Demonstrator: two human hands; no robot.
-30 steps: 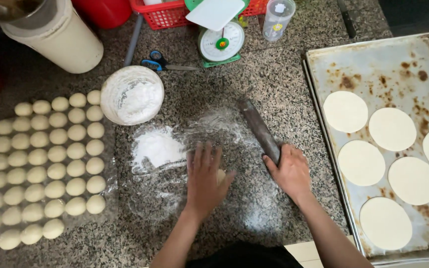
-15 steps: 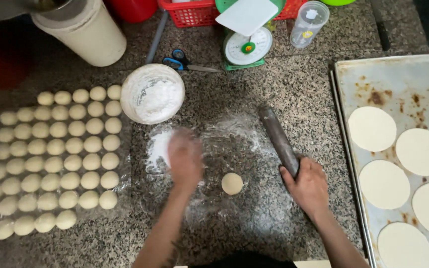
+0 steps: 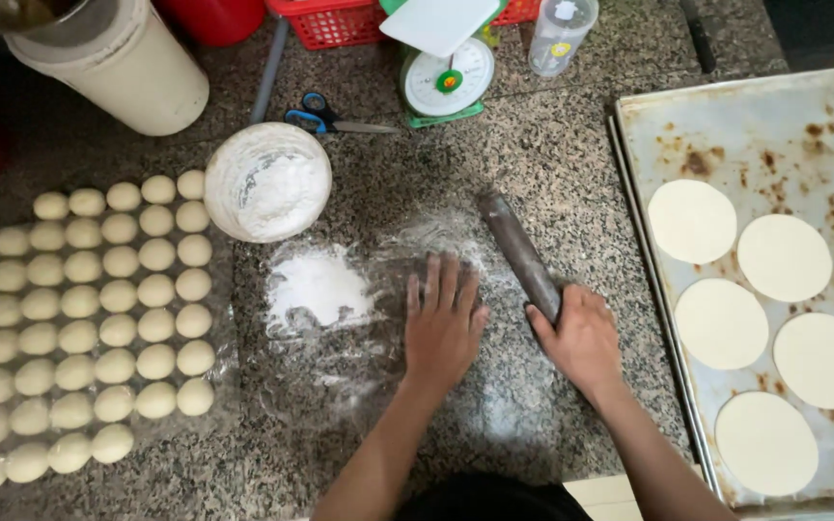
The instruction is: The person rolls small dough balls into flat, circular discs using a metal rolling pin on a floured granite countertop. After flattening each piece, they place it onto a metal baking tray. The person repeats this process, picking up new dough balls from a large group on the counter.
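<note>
Head view, looking straight down on our speckled granite counter (image 3: 571, 174). Progress, judging by how things lie: six flat dough discs (image 3: 692, 221) sit on the baking tray (image 3: 774, 106) at right, w/ roughly half the tray bare. The dough balls (image 3: 113, 323) at left, approx. sixty in neat rows, are unrolled, so we reckon the bulk of the work is left.

Our left hand (image 3: 443, 323) lies flat, fingers together, palm pressed down on the floured patch mid-counter; whatever is under it is hidden, so we can't say if a piece of dough sits there. Our right hand (image 3: 581, 338) is closed round the near end of the rolling pin (image 3: 521, 256), which lies on the counter angled up and away to the left, just beside the left hand.

Materials etc.: pin is dark, smooth, cylindrical, dusted w/ flour. Balls are pale, matte, rounded, resting on what looks like thin clear film. Discs are thin, even, cream-white circles. Tray is dull metal, blotched w/ brown rust or burn marks. A loose flour heap (image 3: 319, 285) lies left of our hand, powdery and smeared outward; behind it a round white flour tub (image 3: 267, 183). Farther back: blue-handled scissors (image 3: 325, 116), a dial scale (image 3: 449, 77), a cream bucket (image 3: 123, 72).
</note>
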